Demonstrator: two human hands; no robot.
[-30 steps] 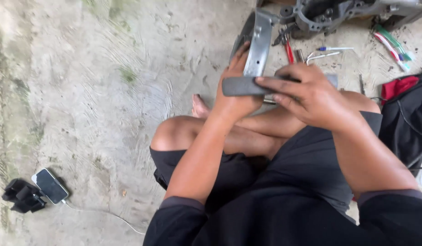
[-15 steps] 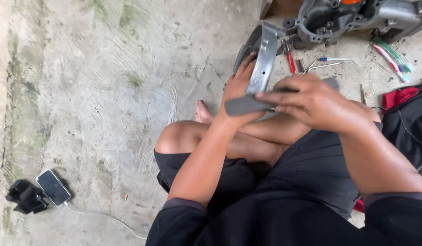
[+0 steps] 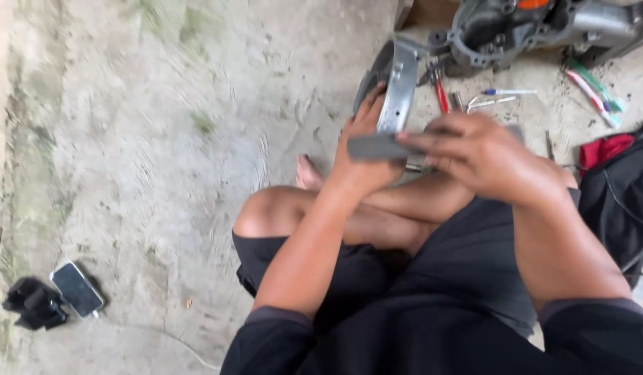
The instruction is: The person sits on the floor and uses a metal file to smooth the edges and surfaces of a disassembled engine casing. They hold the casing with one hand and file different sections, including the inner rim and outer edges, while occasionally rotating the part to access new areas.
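I sit cross-legged on a concrete floor. My left hand [image 3: 364, 151] grips a curved grey metal brake shoe [image 3: 398, 82], held upright in front of my knees. My right hand [image 3: 485, 154] presses a flat dark grey bar [image 3: 377, 147], like a file or sanding block, across the lower part of the shoe. The bar's far end shows past my right knuckles. My fingers hide where bar and shoe meet.
A grey engine casing [image 3: 522, 28] lies at the top right, with red-handled pliers [image 3: 441, 92], a small blue-tipped tool [image 3: 507, 92] and toothbrushes [image 3: 593, 87] near it. A red cloth [image 3: 604, 148] and black bag [image 3: 623, 198] sit at the right. A phone [image 3: 77, 289] and black object [image 3: 31, 304] lie lower left.
The view has shifted, so everything sits slightly lower in frame. My right hand has slid the bar across the shoe. My left hand keeps its hold.
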